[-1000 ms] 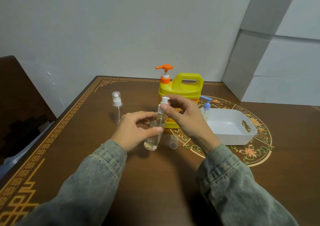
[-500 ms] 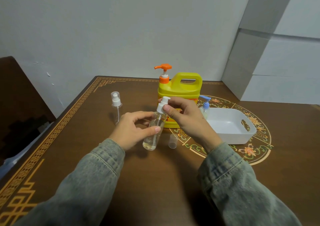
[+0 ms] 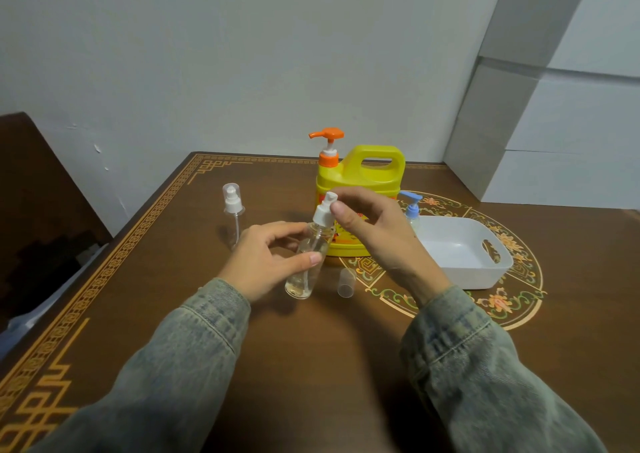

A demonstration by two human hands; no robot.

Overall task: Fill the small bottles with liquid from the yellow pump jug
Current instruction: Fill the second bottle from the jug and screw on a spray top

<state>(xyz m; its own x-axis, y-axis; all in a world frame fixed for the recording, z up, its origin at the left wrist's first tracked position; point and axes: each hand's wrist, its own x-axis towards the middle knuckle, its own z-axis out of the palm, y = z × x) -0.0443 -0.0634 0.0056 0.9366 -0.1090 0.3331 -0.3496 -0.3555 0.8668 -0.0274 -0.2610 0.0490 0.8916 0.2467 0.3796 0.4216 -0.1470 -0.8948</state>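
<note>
Since a second before, little had moved: both hands had stayed on the small clear bottle, and the view had drifted slightly so the objects sat a touch lower and to the left.

Seen from the head camera, a person in faded denim sleeves stood at a dark wooden table with gold fretwork along its border. The left hand gripped the small clear bottle around its body, thumb on the near side and fingers curled round the far side. The bottle's base rested on or just above the table, and its long axis ran nearly upright, tilted so the top leaned away and to the right, toward the jug. A shallow layer of pale liquid lay at its bottom. The right hand pinched the bottle's white spray top between thumb and fingertips.

Directly behind the bottle stood the yellow pump jug, upright, its orange pump spout pointing left. A second clear bottle with a white sprayer stood upright well to the left. A small blue-pump bottle stood just beside the jug's right side, touching or nearly touching a white plastic basket. A clear cap stood on the table just right of the held bottle.
</note>
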